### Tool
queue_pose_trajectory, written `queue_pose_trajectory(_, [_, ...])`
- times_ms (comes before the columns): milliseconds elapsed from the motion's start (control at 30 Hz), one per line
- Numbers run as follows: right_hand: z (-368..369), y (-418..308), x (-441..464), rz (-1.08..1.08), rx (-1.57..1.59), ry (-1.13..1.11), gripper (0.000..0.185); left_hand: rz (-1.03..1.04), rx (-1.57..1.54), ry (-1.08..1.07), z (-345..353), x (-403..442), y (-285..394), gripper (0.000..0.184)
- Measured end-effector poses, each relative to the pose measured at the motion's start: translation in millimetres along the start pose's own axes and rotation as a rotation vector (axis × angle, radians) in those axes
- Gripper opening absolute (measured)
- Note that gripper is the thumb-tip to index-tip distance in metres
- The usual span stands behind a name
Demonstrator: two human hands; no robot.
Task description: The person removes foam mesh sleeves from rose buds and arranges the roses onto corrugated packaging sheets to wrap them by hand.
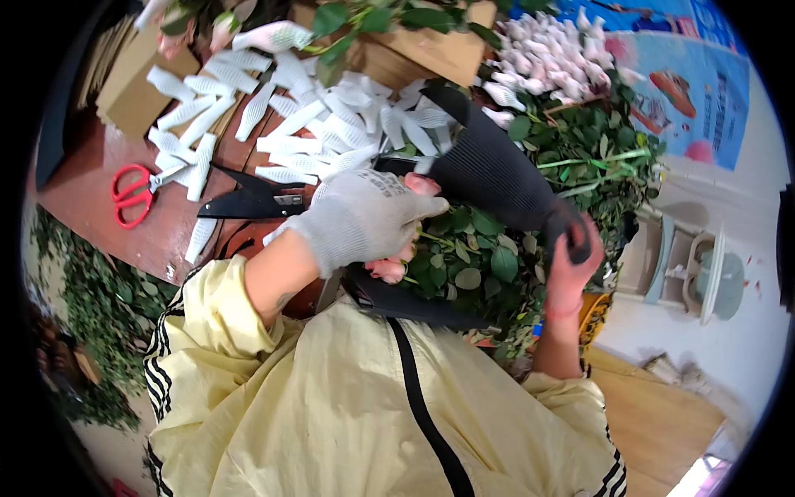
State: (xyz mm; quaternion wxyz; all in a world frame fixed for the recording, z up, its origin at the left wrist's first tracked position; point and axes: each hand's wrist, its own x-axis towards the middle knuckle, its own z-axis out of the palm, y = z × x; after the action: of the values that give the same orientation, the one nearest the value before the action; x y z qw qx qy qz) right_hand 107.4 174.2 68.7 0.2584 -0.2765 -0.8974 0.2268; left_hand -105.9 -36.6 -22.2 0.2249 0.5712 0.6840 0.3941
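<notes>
My left hand (pixel 364 214), in a grey knit glove, lies over a bunch of pink roses (pixel 387 270) with its fingers stretched to the right. Part of the blooms is hidden beneath it. Green leafy stems (pixel 472 261) run rightward from the blooms. A black ribbed sheet (pixel 497 178) curves up over the far side of the bunch. My right hand (pixel 575 257) is closed on that sheet's right end, slightly blurred. Along the near side of the stems, against my jacket, is another black panel (pixel 422 305).
White mesh sleeves (pixel 323 132) are heaped on the red-brown table (pixel 91 207). Red-handled scissors (pixel 137 195) and a black tool (pixel 248 199) lie left. Sleeved rose heads (pixel 551 58) are piled at far right, above leafy stems (pixel 604 157). Cardboard (pixel 145 91) stands back left.
</notes>
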Motion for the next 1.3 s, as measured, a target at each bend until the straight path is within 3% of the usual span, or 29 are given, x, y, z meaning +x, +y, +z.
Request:
queue_pose_trajectory(33, [-10.0, 10.7, 15.2, -0.009, -0.065, 0.068, 0.042, 0.122, 0.144, -0.023, 10.5, 5.9, 1.5, 0.036])
queue_pose_trajectory(67, [-18.0, 13.7, 29.9, -0.003, -0.208, 0.017, 0.037, 0.111, 0.233, -0.098, 15.5, 14.3, 5.8, 0.042])
queue_pose_trajectory(167, [-26.1, 61.9, 54.6, 0.166, -0.385, -0.137, 0.029, -0.184, 0.413, -0.498, 14.2, 37.2, 18.3, 0.042])
queue_pose_trajectory(233, [-17.7, 72.1, 63.8, 0.469, 0.015, -0.357, 0.030, -0.149, 0.428, -0.570, 24.4, 44.4, 1.0, 0.041])
queue_pose_trajectory(300, [-3.8, 101.5, 70.5, 0.480, 0.287, -0.322, 0.033, -0.127, 0.439, -0.654, 20.1, 40.2, 8.9, 0.040])
queue_pose_trajectory(367, [8.5, 121.9, 71.5, 0.407, 0.731, -0.303, 0.041, -0.219, 0.391, -0.464, 3.8, 31.2, 37.6, 0.033])
queue_pose_trajectory(400, [1.8, 90.5, 68.8, 0.408, 0.725, -0.183, 0.050, -0.171, 0.339, -0.344, 2.6, 24.6, 32.7, 0.033])
queue_pose_trajectory(433, [-6.1, 74.4, 62.5, 0.408, 0.752, -0.170, 0.050, -0.035, 0.326, -0.243, -5.1, 20.5, 31.0, 0.043])
queue_pose_trajectory(500, [-22.4, 50.6, 47.8, 0.261, 1.175, 0.039, 0.055, -0.274, 0.094, -0.034, -23.5, 3.1, 56.5, 0.051])
queue_pose_trajectory(567, [-48.2, 16.9, 23.9, 0.188, 1.223, 0.062, 0.050, -0.228, -0.101, 0.364, -26.1, -13.3, 65.2, 0.069])
queue_pose_trajectory(600, [-51.2, 24.7, 11.6, 0.095, 1.256, 0.112, 0.052, -0.142, -0.169, 0.437, -25.1, -14.3, 73.5, 0.089])
queue_pose_trajectory(633, [-65.5, 54.5, -6.8, 0.167, 1.095, -0.024, 0.059, -0.024, -0.127, 0.465, -21.2, -15.4, 79.7, 0.100])
queue_pose_trajectory(667, [-88.9, 56.6, -18.9, 0.206, 0.858, -0.300, 0.066, 0.025, -0.118, 0.442, -15.6, -18.1, 86.2, 0.094])
queue_pose_trajectory(700, [-93.6, 63.7, 0.0, -0.081, 0.917, -0.895, 0.063, 0.074, -0.108, 0.413, -11.6, -23.2, 90.0, 0.088])
queue_pose_trajectory(733, [-98.3, 70.8, 19.4, -0.386, 0.912, -1.488, 0.061, 0.181, 0.169, 0.245, -11.8, -31.3, 86.5, 0.076])
queue_pose_trajectory(767, [-87.7, 70.2, 14.3, -0.390, 0.916, -1.489, 0.061, 0.287, 0.440, 0.065, -9.9, -40.2, 79.8, 0.064])
queue_pose_trajectory(800, [-75.9, 61.5, 5.4, -0.185, 0.964, -1.327, 0.058, 0.337, 0.322, -0.023, -1.8, -47.8, 70.9, 0.039])
queue_pose_trajectory(833, [-66.1, 49.9, 0.6, -0.058, 0.927, -1.204, 0.055, 0.340, 0.323, -0.030, 4.8, -52.0, 62.4, 0.039])
queue_pose_trajectory(900, [-46.9, -27.1, 4.1, 0.119, 0.791, -1.004, 0.049, 0.176, -0.041, -0.255, 12.8, -60.0, 50.8, 0.032])
queue_pose_trajectory(967, [46.2, 7.3, -21.8, -0.656, 0.115, -0.713, 0.048, 0.325, 0.081, -0.185, 16.3, -58.2, 39.9, 0.037])
queue_pose_trajectory(1000, [75.8, 15.6, -29.3, -0.817, -0.195, -0.706, 0.053, 0.272, -0.014, -0.184, 21.4, -58.4, 35.0, 0.038])
queue_pose_trajectory(1033, [92.2, 22.1, -38.0, -0.644, 0.019, -0.817, 0.057, 0.211, -0.110, -0.169, 23.3, -58.0, 34.5, 0.039])
queue_pose_trajectory(1100, [122.6, 45.2, -58.9, -0.481, 0.115, -0.880, 0.058, 0.145, -0.198, -0.309, 5.1, -60.3, 38.5, 0.047])
queue_pose_trajectory(1133, [136.0, 52.2, -65.7, -0.494, 0.008, -0.812, 0.055, 0.090, -0.253, -0.322, -11.1, -72.4, 31.6, 0.051])
queue_pose_trajectory(1167, [126.9, 32.0, -59.9, -0.694, -0.439, -0.939, 0.046, 0.035, -0.308, -0.332, -27.2, -84.1, 24.2, 0.055])
queue_pose_trajectory(1200, [115.1, 17.0, -59.9, -0.751, -0.466, -0.873, 0.039, -0.021, -0.362, -0.339, -43.9, -95.3, 16.7, 0.059])
queue_pose_trajectory(1233, [119.0, 11.9, -58.5, -0.767, -0.458, -0.875, 0.039, -0.292, -0.704, -0.300, -70.5, -105.4, 13.2, 0.061])
queue_pose_trajectory(1300, [121.9, 10.8, -54.4, -0.687, -0.526, -0.989, 0.041, -0.611, -0.530, 0.370, -100.5, -129.1, -64.6, 0.059])
